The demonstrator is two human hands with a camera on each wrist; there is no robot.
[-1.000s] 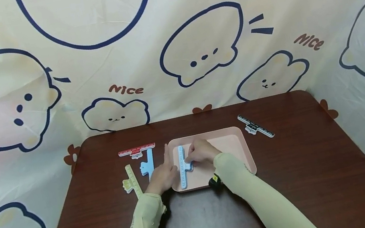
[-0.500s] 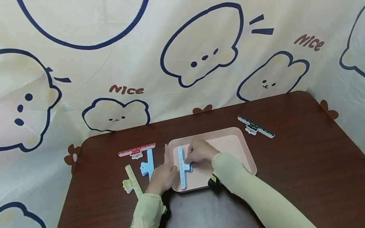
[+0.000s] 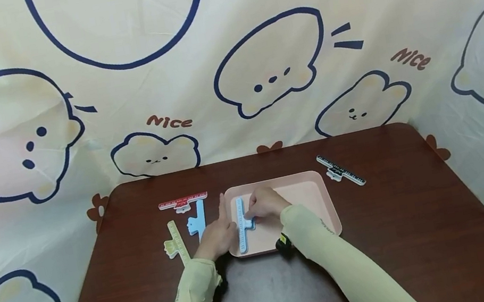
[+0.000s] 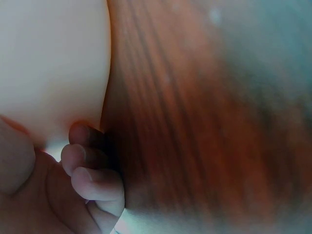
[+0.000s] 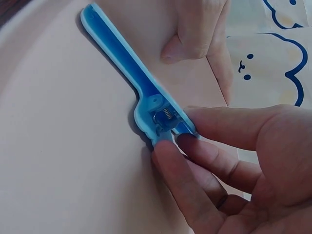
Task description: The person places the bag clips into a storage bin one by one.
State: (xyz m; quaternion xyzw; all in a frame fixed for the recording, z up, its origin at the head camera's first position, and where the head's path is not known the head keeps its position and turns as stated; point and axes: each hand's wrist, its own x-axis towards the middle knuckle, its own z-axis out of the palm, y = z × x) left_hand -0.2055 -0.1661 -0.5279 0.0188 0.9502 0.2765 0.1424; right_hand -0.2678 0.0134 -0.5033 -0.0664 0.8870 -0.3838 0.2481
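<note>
In the head view, my right hand (image 3: 266, 201) pinches the handle of a light-blue clip with ruler markings (image 3: 241, 226), over the left part of a pale pink tray (image 3: 304, 226). Seen from the right wrist, thumb and fingers squeeze the clip (image 5: 114, 44) at its handle, beside a metal spring; the clip stands on its edge over the tray. My left hand (image 3: 218, 235) holds the tray's left rim, index finger pointing away along it. Its other fingers (image 4: 100, 183) curl at the tray's outer edge in the left wrist view.
Left of the tray lie a red clip (image 3: 183, 201), another blue clip (image 3: 197, 223), partly hidden by my left hand, and a yellow-green clip (image 3: 178, 242). A black clip (image 3: 341, 170) lies beyond the tray's right side. A patterned cloth (image 3: 255, 62) hangs behind the brown table (image 3: 406, 230).
The head view has tilted up slightly, so everything sits a little lower. Both hands, the clip and the tray keep practically the same places.
</note>
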